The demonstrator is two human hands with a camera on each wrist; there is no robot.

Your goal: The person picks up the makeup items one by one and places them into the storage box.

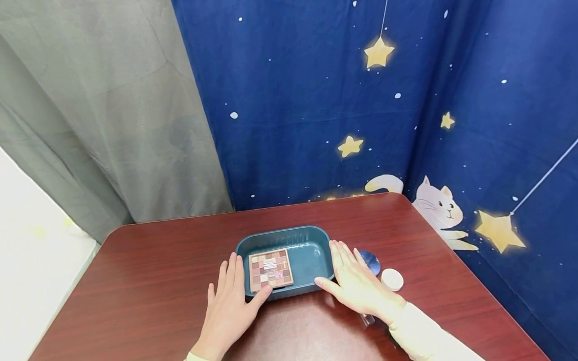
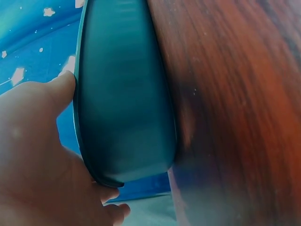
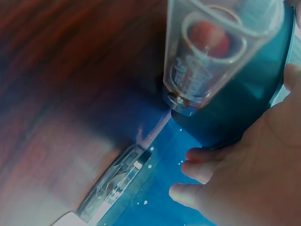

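1. The left hand (image 1: 228,311) has straight, slightly spread fingers along its end of the teal tray (image 1: 311,260), thumb at the near rim; the right hand (image 1: 356,283) matches it at the opposite end. Neither pinches anything, so uneven pressure could slew the tray round.
2. Between the 2 hands, the tray rests on the table (image 1: 149,281). If raised by flat fingers alone, it might slip, since its walls look smooth.
3. Inside, nearer the left hand, is the palette (image 1: 271,269), its near edge close to the left thumb. A tilt toward the right hand could send it sliding across the bare floor.
4. By the right wrist is a clear container (image 3: 188,75); whether it stands or lies, I cannot tell. A dropped forearm could knock it.
5. Beyond the right hand, a blue round item (image 1: 370,261) and a white round item (image 1: 392,279) could be shoved outward by a sideways push.
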